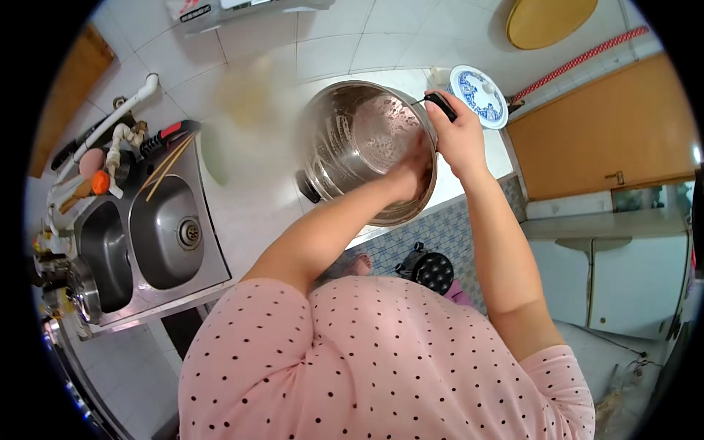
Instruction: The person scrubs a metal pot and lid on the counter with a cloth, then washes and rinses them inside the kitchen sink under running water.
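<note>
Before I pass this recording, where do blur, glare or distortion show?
Head view: a hazy patch veils the wall and counter left of the pot; head view: glints speckle the pot's inside, where the left hand looks smeared; head view: wall tiles bow and black fills the corners.

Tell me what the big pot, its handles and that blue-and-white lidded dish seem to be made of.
Pot: polished metal, probably stainless steel, judging by its silvery glints. Handles: smooth black, perhaps plastic, given the even colour. Lidded dish: probably glazed ceramic, from its blue-patterned white surface, though enamelled metal is possible.
</note>
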